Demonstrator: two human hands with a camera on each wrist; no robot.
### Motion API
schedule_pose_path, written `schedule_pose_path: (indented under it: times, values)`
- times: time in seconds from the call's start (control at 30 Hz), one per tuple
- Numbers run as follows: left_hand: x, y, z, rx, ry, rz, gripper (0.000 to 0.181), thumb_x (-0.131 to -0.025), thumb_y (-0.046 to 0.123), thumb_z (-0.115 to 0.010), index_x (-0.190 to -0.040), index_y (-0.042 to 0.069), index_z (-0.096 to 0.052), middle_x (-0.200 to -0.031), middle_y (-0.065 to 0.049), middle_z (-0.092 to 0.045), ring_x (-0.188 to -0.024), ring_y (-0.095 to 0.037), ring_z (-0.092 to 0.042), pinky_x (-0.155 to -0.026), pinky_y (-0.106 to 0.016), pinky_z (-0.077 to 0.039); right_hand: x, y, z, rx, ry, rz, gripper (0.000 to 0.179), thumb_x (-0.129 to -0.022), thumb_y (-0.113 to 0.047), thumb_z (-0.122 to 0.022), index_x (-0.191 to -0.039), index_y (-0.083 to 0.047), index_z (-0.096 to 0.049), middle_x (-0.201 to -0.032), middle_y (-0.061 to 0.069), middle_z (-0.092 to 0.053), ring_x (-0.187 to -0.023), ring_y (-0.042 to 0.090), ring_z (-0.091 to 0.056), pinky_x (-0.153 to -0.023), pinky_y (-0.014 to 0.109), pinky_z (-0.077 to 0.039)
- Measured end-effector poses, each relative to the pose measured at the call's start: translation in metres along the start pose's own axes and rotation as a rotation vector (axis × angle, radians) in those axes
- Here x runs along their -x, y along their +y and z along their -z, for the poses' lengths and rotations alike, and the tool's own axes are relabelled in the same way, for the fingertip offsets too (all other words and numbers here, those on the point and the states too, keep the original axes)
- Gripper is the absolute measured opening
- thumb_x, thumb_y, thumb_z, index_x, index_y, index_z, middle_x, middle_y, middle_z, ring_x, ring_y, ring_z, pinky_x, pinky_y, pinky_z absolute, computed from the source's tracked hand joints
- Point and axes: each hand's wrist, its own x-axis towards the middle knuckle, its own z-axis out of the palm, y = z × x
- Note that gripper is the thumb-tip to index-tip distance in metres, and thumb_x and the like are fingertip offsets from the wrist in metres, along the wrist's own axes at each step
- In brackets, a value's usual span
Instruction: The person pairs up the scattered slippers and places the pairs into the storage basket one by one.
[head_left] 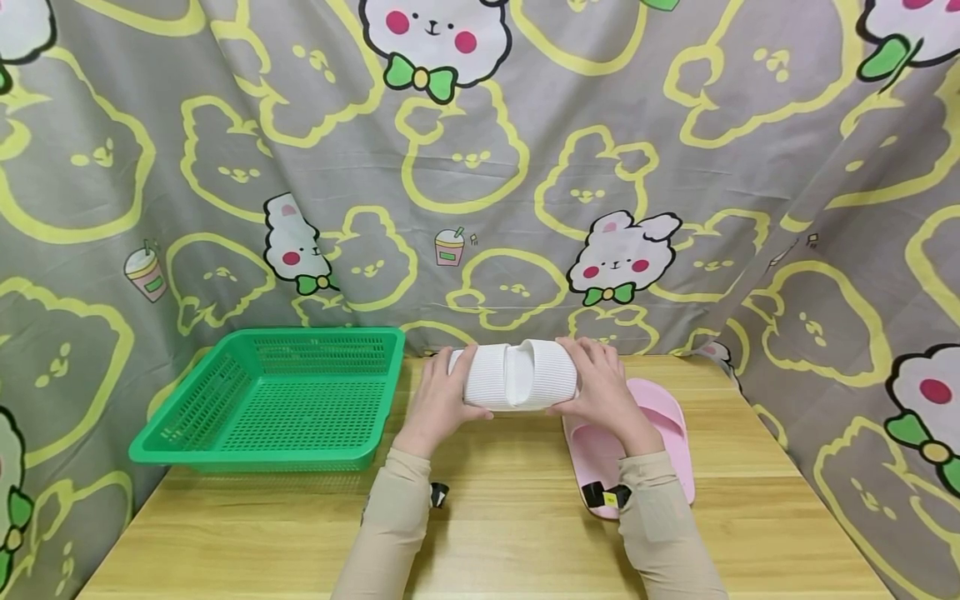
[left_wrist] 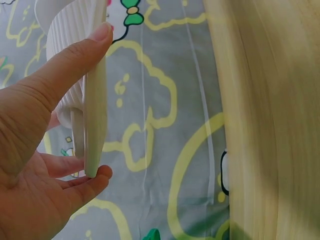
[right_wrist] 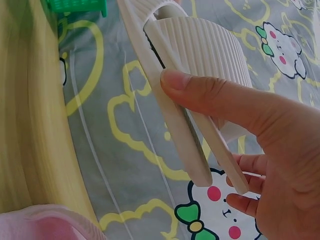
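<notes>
A pair of white slippers [head_left: 487, 375] with ribbed straps is held up over the far part of the table, the two overlapping. My left hand [head_left: 441, 396] grips their left end, its thumb along the sole edge in the left wrist view. At the right end my right hand [head_left: 600, 387] holds them, its thumb [right_wrist: 175, 80] pressed on the sole edges. Two soles show one against the other in the right wrist view. Pink slippers [head_left: 596, 454] lie on the table below my right hand, partly hidden by the forearm.
To the left stands a green plastic basket [head_left: 393, 367] with slotted walls and a mesh bottom. The wooden table [head_left: 510, 533] ends at a grey patterned curtain [head_left: 517, 183] behind and at the sides. Small black wrist devices show by both forearms.
</notes>
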Motion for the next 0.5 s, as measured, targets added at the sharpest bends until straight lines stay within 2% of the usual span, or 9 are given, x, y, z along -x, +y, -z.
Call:
schedule_pose_path:
  times: [0.5]
  values:
    - [0.0004,0.0013,-0.003,-0.007,0.032,-0.042,0.108,-0.047,0.051,-0.082,-0.138,0.021,-0.032,-0.13,-0.02,-0.041,-0.115,-0.037,-0.041,-0.09,-0.047,-0.045,0.0004,0.0012,0.0004,-0.016,0.002,0.016,0.105,-0.041,-0.045,-0.086,-0.133,-0.029,-0.037,-0.128,0.013,-0.039,-0.116,0.033,-0.028,-0.095,0.055,-0.023]
